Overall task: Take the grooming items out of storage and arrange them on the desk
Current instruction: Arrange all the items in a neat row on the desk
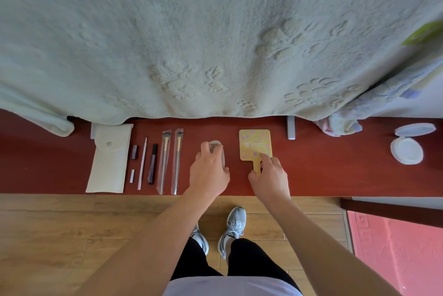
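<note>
My left hand (208, 171) curls round the comb (215, 145), my right hand (269, 175) pinches the yellow mirror (254, 142) by its handle, both flat on the tabletop (323, 171); light, stiff, probably fragile, so I'd keep to the handle

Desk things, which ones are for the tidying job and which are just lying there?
For the job: white pouch, small dark tube, thin stick, long dark tube, two wrapped brushes, comb, yellow hand mirror.
Just lying about: blanket, pink cloth, pink mat. The round white case off to the right could be either.
</note>
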Action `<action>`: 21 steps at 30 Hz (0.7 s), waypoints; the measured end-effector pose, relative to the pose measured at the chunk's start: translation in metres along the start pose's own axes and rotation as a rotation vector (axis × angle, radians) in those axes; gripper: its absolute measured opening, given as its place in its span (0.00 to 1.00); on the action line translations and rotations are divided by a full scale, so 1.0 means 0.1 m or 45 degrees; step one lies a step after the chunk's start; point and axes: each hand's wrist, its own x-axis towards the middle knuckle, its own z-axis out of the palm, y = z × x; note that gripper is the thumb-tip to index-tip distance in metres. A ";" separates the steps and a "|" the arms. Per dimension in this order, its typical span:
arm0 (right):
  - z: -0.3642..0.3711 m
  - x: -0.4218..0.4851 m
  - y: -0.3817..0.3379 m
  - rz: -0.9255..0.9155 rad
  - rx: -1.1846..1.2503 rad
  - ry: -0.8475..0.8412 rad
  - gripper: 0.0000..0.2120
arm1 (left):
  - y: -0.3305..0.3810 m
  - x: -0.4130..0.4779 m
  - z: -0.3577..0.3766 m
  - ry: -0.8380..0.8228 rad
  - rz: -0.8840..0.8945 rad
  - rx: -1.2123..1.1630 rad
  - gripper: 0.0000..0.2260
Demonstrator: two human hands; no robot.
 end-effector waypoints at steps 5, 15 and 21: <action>0.10 -0.01 -0.17 -0.031 -0.004 -0.006 0.23 | -0.18 -0.02 -0.04 0.021 -0.004 0.011 0.26; 0.27 -0.07 -0.47 -0.081 -0.021 -0.031 0.23 | -0.44 -0.03 -0.13 0.014 0.025 0.025 0.26; 0.33 -0.09 -0.58 -0.078 -0.025 -0.047 0.23 | -0.50 -0.02 -0.20 0.010 0.064 0.057 0.25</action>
